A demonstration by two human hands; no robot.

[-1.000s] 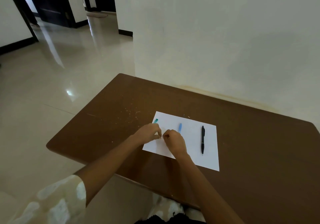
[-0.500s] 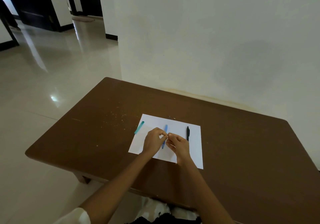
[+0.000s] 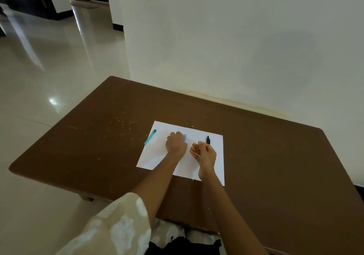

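table (image 3: 275, 166): brown, rounded corners, far edge against a pale wall | sheet of paper (image 3: 216, 156): white, flat, near the middle | teal pen (image 3: 150, 137): across the paper's left edge, partly on the wood | pale specks (image 3: 126, 122): scattered left of the paper

The worktop (image 3: 275, 166) is a brown, matt, wood-look board flecked with pale specks. The paper sheet (image 3: 216, 166) is white, smooth and matt. The blue pen (image 3: 185, 136) looks plastic. The floor tiles (image 3: 49, 77) are glossy.

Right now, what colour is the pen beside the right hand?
The pen is black, in head view.
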